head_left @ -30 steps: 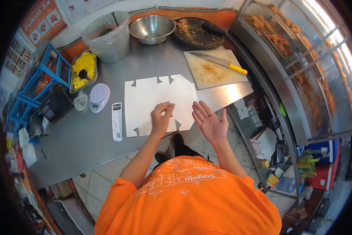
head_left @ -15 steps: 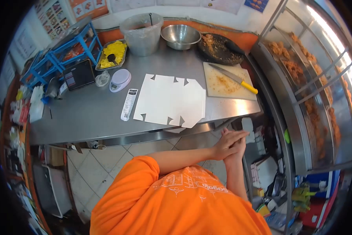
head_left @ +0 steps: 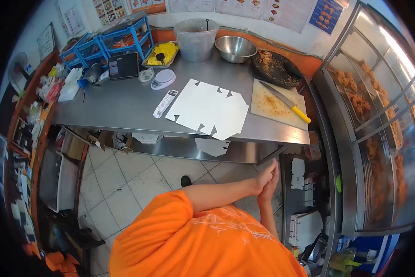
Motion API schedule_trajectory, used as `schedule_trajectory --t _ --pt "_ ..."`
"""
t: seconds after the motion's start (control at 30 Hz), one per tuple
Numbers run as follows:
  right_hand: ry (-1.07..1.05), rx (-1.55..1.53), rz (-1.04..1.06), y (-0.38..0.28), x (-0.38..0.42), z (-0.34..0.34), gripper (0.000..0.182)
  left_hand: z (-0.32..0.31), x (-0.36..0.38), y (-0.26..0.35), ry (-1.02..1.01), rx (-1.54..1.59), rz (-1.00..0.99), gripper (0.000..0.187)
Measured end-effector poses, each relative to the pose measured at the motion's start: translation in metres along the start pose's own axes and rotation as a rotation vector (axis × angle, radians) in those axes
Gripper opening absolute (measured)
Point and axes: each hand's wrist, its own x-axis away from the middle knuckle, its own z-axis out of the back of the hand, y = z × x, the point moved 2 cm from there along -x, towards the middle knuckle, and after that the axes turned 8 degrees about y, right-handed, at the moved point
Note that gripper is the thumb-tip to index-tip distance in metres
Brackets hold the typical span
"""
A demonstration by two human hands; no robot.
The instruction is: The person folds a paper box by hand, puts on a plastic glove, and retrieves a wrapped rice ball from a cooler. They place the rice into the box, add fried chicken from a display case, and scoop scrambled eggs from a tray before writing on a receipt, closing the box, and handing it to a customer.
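Observation:
My left hand and my right hand rest palm against palm in front of my body, to the right of my chest. Their fingers look stretched out and point away from me, with nothing visible between them. Both are below the counter's front edge, touching only each other. Nearest on the steel counter lies a flat white cardboard box blank with notched edges. Right of it, a yellow-handled knife lies on a stained white cutting board.
Behind stand a scale, a tablet, a tray of yellow food, a plastic-lined bucket, a steel bowl and a dark stone-like dish. A glass cabinet with fried food stands right.
My view has turned, so the counter appears higher and tilted. My hands have gone from loosely clasped to flatter, palm to palm. A dark shoe tip now shows on the floor.

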Motion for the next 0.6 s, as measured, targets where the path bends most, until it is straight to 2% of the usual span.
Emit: schedule_trajectory --t 0.07,0.1,0.13,0.17,0.2,0.23,0.27,0.33,0.37,0.4,0.47,0.5,0.57,0.6 --pt "0.156 -0.066 -0.058 0.053 0.013 -0.016 0.07 0.004 0.028 0.019 -0.039 -0.004 0.084 0.083" --pt "0.315 -0.131 -0.116 0.052 0.015 -0.019 0.06 0.008 0.035 0.02 -0.038 -0.008 0.085 0.083" --pt "0.134 -0.056 -0.251 0.051 0.015 -0.019 0.067 0.007 0.041 0.021 -0.201 -0.163 -0.105 0.077" --pt "-0.064 0.04 -0.364 0.049 0.016 -0.018 0.076 0.014 0.045 0.023 -0.284 -0.244 -0.195 0.074" --pt "-0.319 -0.756 -0.551 0.013 0.012 -0.032 0.075 0.02 0.048 0.025 -0.361 -0.317 -0.291 0.071" --pt "-0.564 -1.563 -0.694 -0.023 0.007 -0.041 0.075 0.037 0.044 0.028 -0.32 -0.744 -0.677 0.069" --pt "-0.557 -1.56 -0.706 -0.041 0.004 -0.043 0.075 0.054 0.042 0.026 -0.258 -1.165 -1.057 0.067" --pt "-0.314 -1.472 -0.866 -0.066 -0.022 -0.054 0.07 0.108 0.014 0.04 -0.081 -1.416 -0.995 0.062" --pt "-0.18 -1.413 -0.958 -0.07 -0.026 -0.06 0.067 0.13 0.014 0.057 0.113 -1.445 -0.947 0.058" --pt "-0.167 -1.407 -0.96 -0.073 -0.036 -0.073 0.067 0.151 0.014 0.079 0.3 -1.47 -0.899 0.053" --pt "-0.175 -0.655 -0.593 -0.077 -0.058 -0.098 0.051 0.178 0.03 0.114 0.737 -1.704 -0.775 0.054" --pt "-0.165 -0.646 -0.598 -0.063 -0.062 -0.113 0.051 0.194 0.03 0.13 0.725 -1.749 -0.816 0.057" --pt "-0.269 0.18 -0.017 -0.024 -0.07 -0.148 0.046 0.223 0.028 0.151 0.703 -1.788 -0.859 0.059" --pt "-0.265 0.189 -0.019 -0.014 -0.071 -0.159 0.046 0.235 0.025 0.157 0.583 -1.851 -0.83 0.061"
